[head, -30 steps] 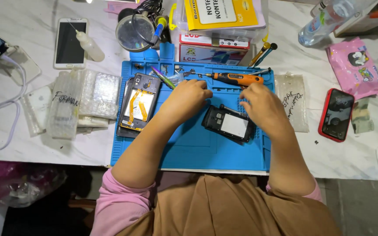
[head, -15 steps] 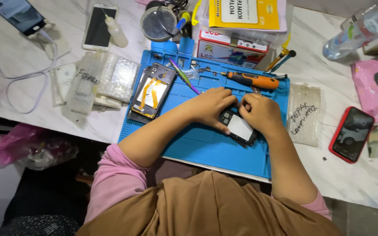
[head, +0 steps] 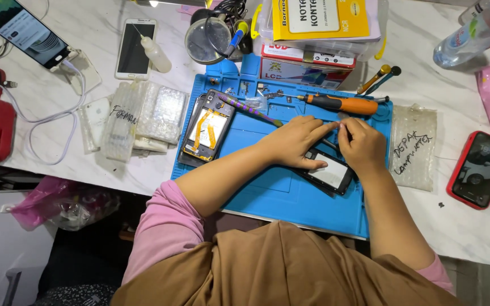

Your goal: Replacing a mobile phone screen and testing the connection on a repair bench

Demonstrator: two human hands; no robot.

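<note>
Person is working on an opened phone body [head: 329, 173] lying flat on the blue repair mat [head: 267, 187], right of centre, near the mat's right edge. Left hand [head: 293, 141] is resting palm-down over the phone's upper left part, fingers spread loosely and pressing it to the mat, index finger stretching toward the right hand. Right hand [head: 361, 144] is sitting at the phone's upper right corner, fingers curled in tight as if pinching something small; cannot tell whether a tool or part is in that pinch, it's hidden by the knuckles. Looks like the mid-disassembly stage, picking at a corner of the frame. Judging from this, the next move is calling for a steady hold-down from the left and a fine, careful pull or pry from the right fingertips. Both forearms are coming up from the lower edge, angled inward, wrists low on the mat. Orange-handled screwdriver [head: 341, 103] is lying just above the hands, untouched. A second opened phone [head: 208, 127] with orange flex is lying at the mat's left, well apart.
</note>
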